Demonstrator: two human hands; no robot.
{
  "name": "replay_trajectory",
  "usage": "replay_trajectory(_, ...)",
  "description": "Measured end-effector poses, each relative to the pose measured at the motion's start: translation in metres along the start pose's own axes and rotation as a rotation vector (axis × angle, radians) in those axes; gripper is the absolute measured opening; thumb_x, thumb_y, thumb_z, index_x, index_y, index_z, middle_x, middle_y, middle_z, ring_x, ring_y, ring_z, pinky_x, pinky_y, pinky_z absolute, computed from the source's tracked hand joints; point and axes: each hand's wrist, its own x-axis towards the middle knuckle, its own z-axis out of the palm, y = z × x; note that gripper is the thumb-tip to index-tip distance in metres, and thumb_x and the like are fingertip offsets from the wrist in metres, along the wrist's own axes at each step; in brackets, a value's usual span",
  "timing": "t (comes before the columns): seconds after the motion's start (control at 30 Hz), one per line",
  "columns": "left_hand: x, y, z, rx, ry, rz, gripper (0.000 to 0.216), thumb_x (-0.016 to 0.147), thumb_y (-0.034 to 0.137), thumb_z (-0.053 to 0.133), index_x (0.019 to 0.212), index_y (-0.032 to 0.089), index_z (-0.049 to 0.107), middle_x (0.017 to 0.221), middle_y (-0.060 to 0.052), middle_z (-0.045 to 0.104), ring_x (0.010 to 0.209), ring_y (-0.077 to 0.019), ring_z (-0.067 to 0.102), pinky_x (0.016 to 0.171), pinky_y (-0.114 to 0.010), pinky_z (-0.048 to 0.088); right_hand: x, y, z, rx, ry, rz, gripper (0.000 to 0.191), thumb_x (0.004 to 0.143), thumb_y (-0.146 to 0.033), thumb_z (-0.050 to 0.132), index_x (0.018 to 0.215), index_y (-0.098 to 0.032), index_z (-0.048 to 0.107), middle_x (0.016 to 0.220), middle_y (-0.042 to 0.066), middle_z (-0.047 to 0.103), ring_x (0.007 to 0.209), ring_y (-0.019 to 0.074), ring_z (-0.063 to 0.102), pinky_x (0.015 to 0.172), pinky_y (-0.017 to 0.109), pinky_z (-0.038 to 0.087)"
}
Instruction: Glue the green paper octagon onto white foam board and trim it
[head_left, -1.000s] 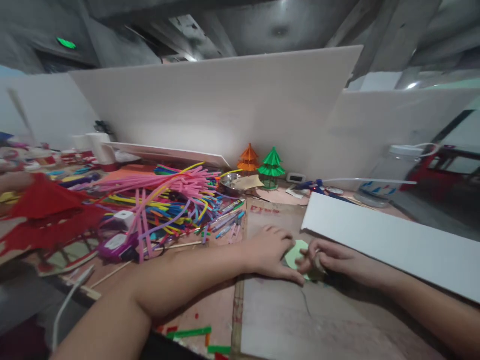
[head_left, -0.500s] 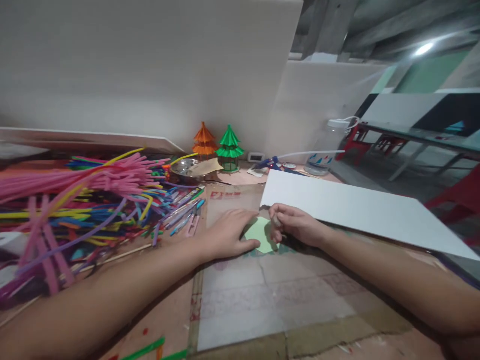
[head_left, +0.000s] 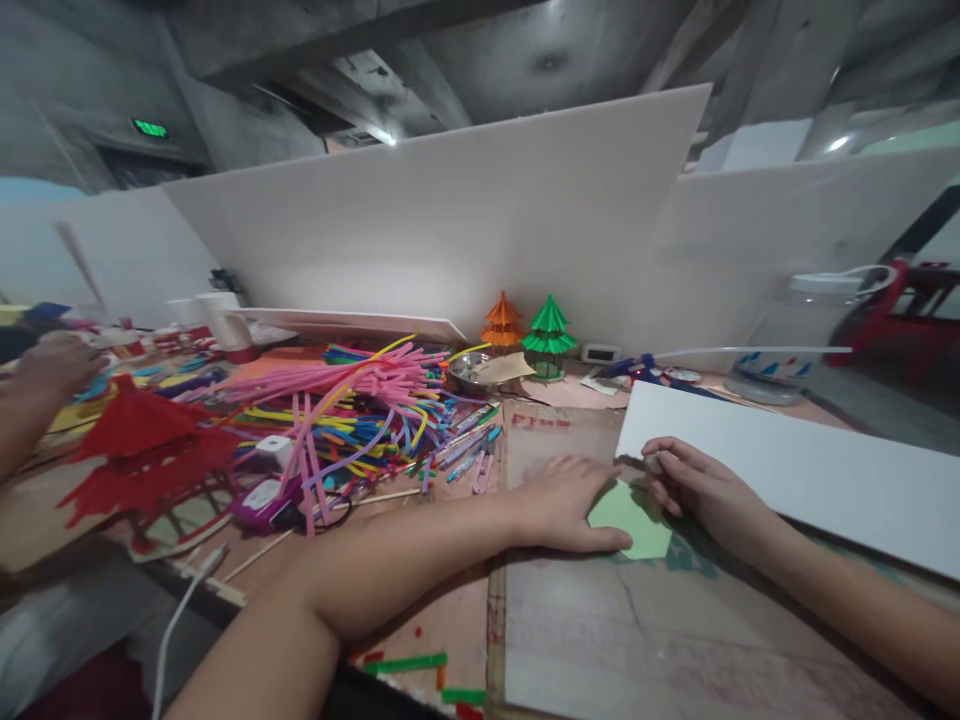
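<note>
A pale green sheet of paper (head_left: 641,535) with angled corners lies on the worn, plastic-covered board (head_left: 570,625). My left hand (head_left: 570,503) rests on its left side, fingers stretched and thumb apart. Over the paper's right edge, my right hand (head_left: 694,485) is curled, with thumb and fingertips pinched together. Whatever is between those fingertips, if anything, is too small to make out. A white panel (head_left: 795,465) lies just behind my right hand.
Pink and mixed-colour pipe cleaners (head_left: 375,385) are heaped at left, near pens (head_left: 472,450). Orange (head_left: 502,322) and green (head_left: 551,335) pagoda models stand behind, with a glue gun (head_left: 630,368) and plastic jug (head_left: 787,335). A red pagoda (head_left: 142,450) and another person's hand (head_left: 56,362) are far left.
The view has swung left and up, bringing in the red pagoda, another person's hand and the ceiling. My hands keep much the same pose at the green paper.
</note>
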Motion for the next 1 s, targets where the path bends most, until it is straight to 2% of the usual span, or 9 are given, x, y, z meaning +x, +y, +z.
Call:
replay_trajectory(0.1, 0.002, 0.001, 0.0, 0.005, 0.004, 0.061, 0.079, 0.087, 0.055, 0.067, 0.151, 0.016, 0.041, 0.145, -0.017, 0.056, 0.134, -0.0344, 0.052, 0.115, -0.048, 0.04, 0.002, 0.0, 0.0, -0.033, -0.007, -0.002, 0.047, 0.083, -0.061, 0.074, 0.102, -0.022, 0.057, 0.06, -0.004, 0.059, 0.05, 0.0102, 0.048, 0.049, 0.023, 0.036)
replay_trajectory(0.2, 0.01, 0.001, -0.003, 0.008, -0.034, 0.049, 0.085, 0.085, 0.058, 0.069, 0.152, 0.015, 0.039, 0.149, -0.019, 0.052, 0.137, -0.0364, 0.049, 0.115, -0.049, 0.038, 0.002, 0.0, 0.003, -0.037, -0.004, -0.031, 0.045, 0.084, -0.06, 0.073, 0.102, -0.022, 0.056, 0.059, -0.004, 0.061, 0.049, 0.0103, 0.049, 0.049, 0.023, 0.037)
replay_trajectory(0.27, 0.02, 0.002, -0.008, 0.016, -0.097, 0.019, 0.087, 0.081, 0.059, 0.072, 0.151, 0.016, 0.042, 0.146, -0.019, 0.054, 0.134, -0.0378, 0.051, 0.112, -0.05, 0.041, 0.002, 0.0, 0.004, -0.02, 0.01, -0.07, 0.044, 0.084, -0.059, 0.073, 0.101, -0.022, 0.055, 0.058, -0.004, 0.062, 0.048, 0.0104, 0.05, 0.049, 0.023, 0.039)
replay_trajectory(0.37, 0.037, 0.003, -0.014, 0.012, -0.181, 0.004, 0.074, 0.076, 0.054, 0.078, 0.14, 0.023, 0.057, 0.135, -0.014, 0.06, 0.127, -0.0377, 0.055, 0.108, -0.048, 0.042, 0.003, 0.001, 0.005, -0.023, 0.044, -0.104, 0.048, 0.079, -0.06, 0.075, 0.099, -0.023, 0.054, 0.057, -0.005, 0.063, 0.046, 0.0102, 0.049, 0.047, 0.022, 0.037)
replay_trajectory(0.57, 0.053, 0.001, -0.014, -0.077, -0.259, -0.016, 0.065, 0.07, 0.046, 0.083, 0.126, 0.02, 0.065, 0.116, -0.009, 0.071, 0.103, -0.0315, 0.066, 0.088, -0.037, 0.05, 0.005, 0.003, 0.001, -0.034, 0.058, -0.135, 0.046, 0.082, -0.061, 0.07, 0.101, -0.022, 0.055, 0.056, -0.005, 0.063, 0.046, 0.011, 0.051, 0.049, 0.024, 0.041)
replay_trajectory(0.67, 0.05, 0.004, -0.013, -0.111, -0.247, -0.07, 0.06, 0.068, 0.045, 0.083, 0.119, 0.02, 0.066, 0.112, -0.007, 0.072, 0.099, -0.029, 0.066, 0.082, -0.033, 0.049, 0.006, 0.004, -0.001, -0.023, 0.056, -0.156, 0.049, 0.082, -0.061, 0.072, 0.108, -0.021, 0.058, 0.067, -0.002, 0.069, 0.051, 0.0106, 0.056, 0.053, 0.024, 0.046)
replay_trajectory(0.83, 0.037, -0.001, -0.018, -0.228, -0.2, -0.137, 0.032, 0.072, 0.041, 0.075, 0.093, 0.018, 0.069, 0.097, -0.004, 0.07, 0.09, -0.0253, 0.066, 0.072, -0.029, 0.047, 0.009, 0.008, -0.004, -0.025, 0.013, -0.141, 0.049, 0.086, -0.068, 0.066, 0.097, -0.021, 0.058, 0.092, 0.007, 0.077, 0.071, 0.0164, 0.07, 0.071, 0.033, 0.058)
replay_trajectory(0.93, 0.024, -0.02, -0.025, -0.336, -0.121, -0.201, 0.031, 0.075, 0.039, 0.072, 0.098, 0.018, 0.068, 0.093, -0.003, 0.071, 0.087, -0.0238, 0.067, 0.069, -0.028, 0.047, 0.005, 0.007, -0.001, -0.035, -0.029, -0.131, 0.056, 0.085, -0.079, 0.057, 0.093, -0.023, 0.053, 0.098, 0.01, 0.077, 0.085, 0.022, 0.074, 0.085, 0.044, 0.059)
replay_trajectory(1.0, 0.015, -0.039, -0.03, -0.405, -0.027, -0.257, 0.046, 0.072, 0.045, 0.075, 0.109, 0.017, 0.067, 0.101, -0.005, 0.072, 0.093, -0.0259, 0.067, 0.074, -0.03, 0.05, -0.003, 0.001, 0.004, -0.106, -0.132, -0.13, 0.058, 0.084, -0.081, 0.057, 0.092, -0.023, 0.055, 0.111, 0.012, 0.076, 0.107, 0.0255, 0.071, 0.102, 0.049, 0.051)
